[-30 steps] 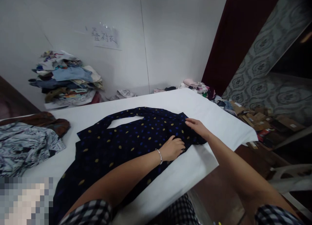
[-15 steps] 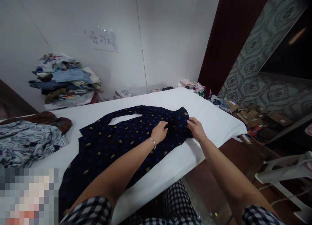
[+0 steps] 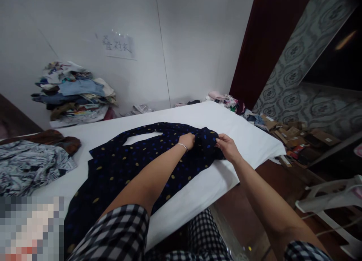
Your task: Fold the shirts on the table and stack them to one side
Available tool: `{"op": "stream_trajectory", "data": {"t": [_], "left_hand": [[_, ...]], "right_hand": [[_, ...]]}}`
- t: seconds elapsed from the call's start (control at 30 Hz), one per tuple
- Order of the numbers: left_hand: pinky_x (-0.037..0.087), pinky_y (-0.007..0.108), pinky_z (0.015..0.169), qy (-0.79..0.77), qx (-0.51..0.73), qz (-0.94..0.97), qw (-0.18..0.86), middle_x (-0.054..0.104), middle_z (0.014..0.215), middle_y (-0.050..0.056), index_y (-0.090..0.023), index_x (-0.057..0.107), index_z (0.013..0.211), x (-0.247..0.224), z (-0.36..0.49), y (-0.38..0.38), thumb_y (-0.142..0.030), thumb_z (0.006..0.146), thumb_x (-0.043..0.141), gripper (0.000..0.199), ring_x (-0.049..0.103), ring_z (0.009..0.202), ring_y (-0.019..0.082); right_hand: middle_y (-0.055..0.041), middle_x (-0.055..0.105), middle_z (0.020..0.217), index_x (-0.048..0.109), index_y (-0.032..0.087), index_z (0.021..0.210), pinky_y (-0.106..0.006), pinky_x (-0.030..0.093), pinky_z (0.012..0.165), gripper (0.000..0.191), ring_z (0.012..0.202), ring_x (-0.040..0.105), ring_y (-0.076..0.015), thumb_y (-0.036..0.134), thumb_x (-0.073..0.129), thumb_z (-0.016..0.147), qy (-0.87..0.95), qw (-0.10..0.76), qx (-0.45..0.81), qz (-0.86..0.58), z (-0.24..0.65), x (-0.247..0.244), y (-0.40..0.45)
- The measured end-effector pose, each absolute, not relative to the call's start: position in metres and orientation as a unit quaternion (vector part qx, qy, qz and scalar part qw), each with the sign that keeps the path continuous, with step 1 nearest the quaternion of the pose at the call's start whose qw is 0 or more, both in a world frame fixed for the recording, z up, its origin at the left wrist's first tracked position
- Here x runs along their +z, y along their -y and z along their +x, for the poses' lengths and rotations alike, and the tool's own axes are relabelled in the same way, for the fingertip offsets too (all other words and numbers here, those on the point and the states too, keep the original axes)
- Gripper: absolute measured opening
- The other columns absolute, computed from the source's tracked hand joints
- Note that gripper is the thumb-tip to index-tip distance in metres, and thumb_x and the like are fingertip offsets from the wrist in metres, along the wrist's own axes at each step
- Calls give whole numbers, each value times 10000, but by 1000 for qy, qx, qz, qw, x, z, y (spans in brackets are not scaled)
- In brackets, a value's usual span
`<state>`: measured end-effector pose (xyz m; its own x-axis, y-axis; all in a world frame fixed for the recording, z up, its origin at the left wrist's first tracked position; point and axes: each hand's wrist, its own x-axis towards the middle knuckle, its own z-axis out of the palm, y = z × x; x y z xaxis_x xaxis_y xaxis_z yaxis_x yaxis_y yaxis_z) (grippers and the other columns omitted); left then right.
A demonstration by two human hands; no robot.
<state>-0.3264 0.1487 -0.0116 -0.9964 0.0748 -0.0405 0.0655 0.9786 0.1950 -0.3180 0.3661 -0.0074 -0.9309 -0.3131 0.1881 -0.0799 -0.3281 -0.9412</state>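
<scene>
A dark navy shirt (image 3: 135, 166) with blue and yellow spots lies spread over the white-covered table (image 3: 254, 134), its collar end to the right and a long sleeve curving along the far side. My left hand (image 3: 187, 141), with a bracelet at the wrist, is closed on the cloth close to the collar; its fingertips are partly hidden. At the collar's right edge, my right hand (image 3: 227, 146) pinches the fabric between thumb and fingers.
Crumpled patterned clothing (image 3: 34, 166) lies at the table's left. A tall clothes pile (image 3: 79, 89) stands behind it against the wall. Cardboard boxes (image 3: 294, 136) and a white plastic stool (image 3: 330, 200) are on the right. More clothes (image 3: 223, 99) sit beyond the far edge.
My left hand has moved right and slightly up, closing on the cloth beside the collar. The collar has been lowered and folded over a little; my right hand keeps its hold.
</scene>
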Motion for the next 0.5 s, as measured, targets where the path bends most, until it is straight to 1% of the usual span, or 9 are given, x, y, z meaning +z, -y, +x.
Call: {"op": "stream_trajectory", "data": {"t": [0.1, 0.17, 0.2, 0.23, 0.3, 0.37, 0.43, 0.5], "left_hand": [[447, 297, 956, -992, 100, 67, 39, 541, 1315, 63, -279, 552, 1249, -6, -335, -145, -297, 832, 553, 417, 570, 1142, 206], [458, 290, 941, -989, 103, 80, 65, 561, 1300, 66, -281, 545, 1263, -9, -337, -148, -299, 757, 648, 516, 586, 1122, 211], [470, 298, 922, -988, 105, 79, 78, 593, 1257, 81, -260, 577, 1227, -13, -337, -151, -288, 724, 679, 515, 604, 1093, 223], [482, 309, 901, -988, 107, 75, 88, 628, 1195, 98, -233, 620, 1164, -16, -337, -154, -272, 699, 696, 473, 623, 1056, 238], [493, 324, 871, -986, 115, 65, 97, 677, 1071, 118, -194, 688, 996, -19, -338, -158, -241, 674, 703, 326, 648, 992, 258], [490, 329, 865, -986, 131, 57, 85, 689, 1023, 120, -186, 703, 880, -14, -342, -159, -222, 676, 687, 208, 652, 973, 265], [482, 328, 872, -986, 154, 45, 52, 686, 1041, 108, -193, 696, 866, -1, -348, -155, -218, 693, 662, 178, 643, 986, 261], [476, 322, 878, -983, 182, 28, 13, 681, 1054, 93, -196, 680, 895, 20, -357, -148, -218, 701, 649, 198, 628, 1000, 250]], "right_hand": [[34, 648, 750, 649, 228, 802, -286, 482, 693, 223, 678, 577, -123, 360, 771, 672, -578, 72, -793, -180, -322, -5, -365], [32, 646, 741, 647, 226, 803, -289, 480, 688, 221, 669, 575, -124, 366, 764, 678, -587, 77, -784, -186, -324, -4, -365], [30, 645, 735, 645, 225, 804, -293, 480, 686, 223, 665, 575, -127, 373, 759, 681, -594, 80, -778, -188, -324, -4, -365], [28, 644, 732, 643, 225, 806, -298, 481, 686, 227, 662, 575, -130, 381, 753, 684, -600, 83, -773, -190, -324, -4, -365], [23, 642, 732, 637, 224, 809, -311, 487, 694, 241, 659, 575, -136, 401, 743, 684, -617, 83, -759, -189, -324, -2, -367], [21, 638, 730, 633, 222, 804, -319, 493, 702, 259, 654, 572, -138, 417, 740, 672, -636, 73, -745, -185, -324, 0, -369], [22, 630, 715, 632, 219, 796, -321, 494, 700, 266, 644, 564, -136, 424, 739, 663, -656, 61, -730, -183, -323, 3, -371], [25, 623, 697, 634, 218, 793, -319, 494, 692, 260, 635, 557, -134, 418, 735, 663, -671, 51, -717, -182, -323, 6, -370]]}}
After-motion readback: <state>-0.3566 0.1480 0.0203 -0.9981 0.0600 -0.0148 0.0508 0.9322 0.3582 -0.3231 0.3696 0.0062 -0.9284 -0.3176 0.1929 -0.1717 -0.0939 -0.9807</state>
